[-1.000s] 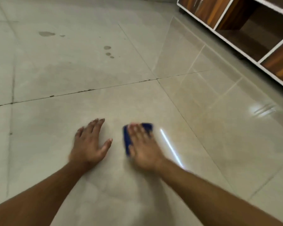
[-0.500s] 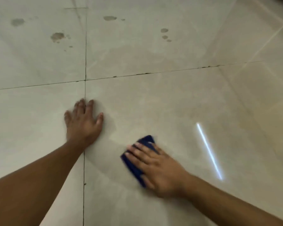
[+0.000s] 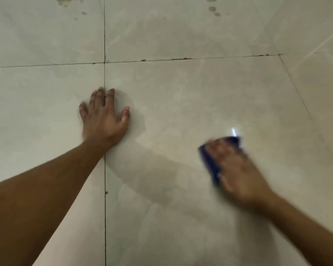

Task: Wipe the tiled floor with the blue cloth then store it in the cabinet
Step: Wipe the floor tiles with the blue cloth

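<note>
Pale tiled floor [image 3: 181, 104] | blue cloth [image 3: 211, 164] at 4 o'clock, under your right hand [image 3: 233, 167], fingers flat | left hand [image 3: 104, 120] spread at 9 | stains [image 3: 212, 8] lie toward 12

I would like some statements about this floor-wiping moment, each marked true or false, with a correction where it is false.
1. The right hand presses the blue cloth onto the tiled floor. True.
2. The left hand holds a second cloth. False: it rests flat on the floor, fingers spread, with nothing in it.
3. The left hand lies across a grout line. True.
4. The dark spots lie under the cloth. False: they are at the far edge of the view, well away from the cloth.
5. The cabinet stands just beside the right hand. False: no cabinet shows in this view.
</note>
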